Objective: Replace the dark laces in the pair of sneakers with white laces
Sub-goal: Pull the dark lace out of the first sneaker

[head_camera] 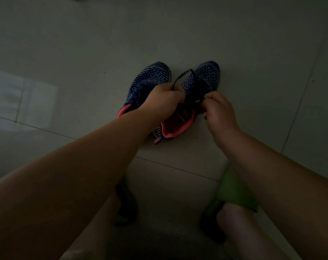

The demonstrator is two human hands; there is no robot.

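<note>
Two dark blue knit sneakers with pink collars stand side by side on the tiled floor, toes pointing away from me. The left sneaker is partly hidden by my left forearm. Over the right sneaker, my left hand grips a loop of dark lace that arches above the shoe. My right hand pinches another part of the same lace near the tongue. No white laces are in view.
Pale floor tiles spread all around the shoes. My knees and dark sandals fill the bottom of the view. A green object lies under my right forearm. The light is dim.
</note>
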